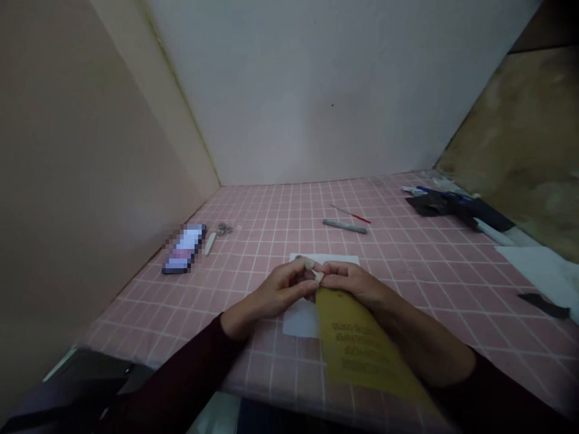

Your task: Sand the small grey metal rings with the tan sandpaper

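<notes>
A yellow sheet point(357, 346) with dark mirrored print hangs down toward the table's front edge. Its top corner is pinched by my right hand point(350, 278), which has its fingers pressed together. Close beside it, my left hand point(283, 289) is closed with thumb and fingers around a small whitish piece point(319, 277) at the same corner. The fingertips of both hands nearly touch. Under the hands lies a white paper point(301, 319), partly covered by them and by the yellow sheet.
On the pink checked tabletop point(262, 223) lie a phone point(184, 248), a white stick point(210, 243) and small metal pieces point(222, 229) at left. A grey marker point(344, 226) and a thin red tool point(359, 217) lie beyond the hands. Dark cloth point(429, 205) and white sheets point(543, 268) are at right.
</notes>
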Motion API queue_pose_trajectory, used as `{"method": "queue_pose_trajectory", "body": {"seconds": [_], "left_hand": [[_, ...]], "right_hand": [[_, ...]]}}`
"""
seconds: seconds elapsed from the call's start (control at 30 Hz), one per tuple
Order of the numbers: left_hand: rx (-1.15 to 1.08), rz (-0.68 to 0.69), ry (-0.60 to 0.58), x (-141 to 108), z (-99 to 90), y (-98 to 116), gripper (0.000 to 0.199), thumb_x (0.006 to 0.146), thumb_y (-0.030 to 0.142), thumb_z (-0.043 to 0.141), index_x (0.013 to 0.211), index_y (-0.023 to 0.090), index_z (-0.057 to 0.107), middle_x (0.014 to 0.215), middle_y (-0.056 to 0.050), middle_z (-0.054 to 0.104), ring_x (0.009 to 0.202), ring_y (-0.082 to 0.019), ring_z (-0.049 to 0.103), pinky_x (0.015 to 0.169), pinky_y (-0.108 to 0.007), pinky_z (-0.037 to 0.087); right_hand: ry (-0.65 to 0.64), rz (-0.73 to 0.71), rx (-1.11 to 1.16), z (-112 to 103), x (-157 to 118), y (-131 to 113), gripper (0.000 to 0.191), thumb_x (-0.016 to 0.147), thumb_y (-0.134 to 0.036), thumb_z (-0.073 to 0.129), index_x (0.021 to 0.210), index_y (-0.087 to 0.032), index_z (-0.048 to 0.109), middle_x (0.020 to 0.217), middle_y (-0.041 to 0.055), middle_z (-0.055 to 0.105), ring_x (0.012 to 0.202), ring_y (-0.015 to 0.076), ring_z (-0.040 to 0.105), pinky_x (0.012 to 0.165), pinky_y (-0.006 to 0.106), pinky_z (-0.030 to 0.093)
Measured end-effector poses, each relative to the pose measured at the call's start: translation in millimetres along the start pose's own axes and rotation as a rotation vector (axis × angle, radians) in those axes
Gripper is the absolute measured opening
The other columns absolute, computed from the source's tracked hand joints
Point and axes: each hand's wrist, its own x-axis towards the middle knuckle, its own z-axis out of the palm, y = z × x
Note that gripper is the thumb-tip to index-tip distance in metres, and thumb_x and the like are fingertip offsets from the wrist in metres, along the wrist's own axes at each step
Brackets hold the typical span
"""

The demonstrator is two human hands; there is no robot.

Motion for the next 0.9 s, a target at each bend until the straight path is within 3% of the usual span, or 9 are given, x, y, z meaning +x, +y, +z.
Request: {"method": "queue_pose_trajectory", "body": {"seconds": [0.17, 0.43, 0.53, 0.67, 0.77, 0.9], "left_hand": [[0.046, -0.015, 0.017, 1, -1.3, -2, 0.026, 0.095, 0.04, 0.059, 0.106, 0.017, 0.059, 0.085, -0.001, 0.052, 0.073, -0.013, 0.05, 0.066, -0.027, 0.041], [0.064, 0.035, 0.037, 2, -1.5, -8, 0.023, 0.094, 0.037, 0.062, 0.104, 0.016, 0.06, 0.089, -0.002, 0.052, 0.076, -0.013, 0.048, 0.07, -0.028, 0.041], [0.055, 0.044, 0.052, 1, -3.4, -8, 0.023, 0.094, 0.036, 0.062, 0.104, 0.016, 0.06, 0.091, -0.003, 0.053, 0.081, -0.014, 0.05, 0.073, -0.028, 0.041], [0.106, 0.008, 0.06, -1, -5.1, -6, 0.022, 0.093, 0.036, 0.063, 0.1, 0.016, 0.061, 0.089, -0.003, 0.053, 0.078, -0.013, 0.048, 0.069, -0.027, 0.039], [0.133, -0.027, 0.063, 0, -4.5, -5, 0.023, 0.092, 0.037, 0.064, 0.097, 0.015, 0.062, 0.085, -0.002, 0.052, 0.075, -0.013, 0.047, 0.066, -0.026, 0.038], [0.186, -0.076, 0.068, 2, -5.4, -6, 0.025, 0.091, 0.039, 0.064, 0.086, 0.015, 0.059, 0.077, 0.0, 0.049, 0.07, -0.012, 0.045, 0.063, -0.026, 0.036]], "right_hand": [[-0.041, 0.056, -0.055, 1, 0, 3, 0.033, 0.074, -0.047, 0.074, 0.077, -0.014, 0.069, 0.067, 0.0012, 0.059, 0.057, 0.01, 0.047, 0.055, 0.025, 0.034], [-0.066, -0.011, -0.044, -5, 8, 2, 0.018, 0.071, -0.034, 0.069, 0.072, -0.017, 0.074, 0.067, 0.0037, 0.059, 0.059, 0.0134, 0.047, 0.055, 0.028, 0.034], [-0.126, 0.035, 0.038, -5, 5, 3, 0.018, 0.073, -0.036, 0.074, 0.073, -0.018, 0.07, 0.064, 0.0006, 0.055, 0.055, 0.0112, 0.044, 0.054, 0.026, 0.032], [-0.097, 0.036, 0.027, -7, 3, 6, 0.027, 0.07, -0.038, 0.079, 0.073, -0.018, 0.061, 0.063, -0.0025, 0.053, 0.053, 0.0089, 0.042, 0.052, 0.024, 0.031], [-0.023, -0.014, -0.126, -6, 2, 7, 0.028, 0.072, -0.04, 0.075, 0.072, -0.018, 0.057, 0.063, -0.0028, 0.051, 0.053, 0.0101, 0.042, 0.053, 0.025, 0.031], [0.211, -0.357, -0.659, 3, -4, 3, 0.02, 0.079, -0.03, 0.064, 0.064, -0.019, 0.054, 0.064, -0.0002, 0.054, 0.063, 0.0149, 0.048, 0.061, 0.029, 0.033]]}}
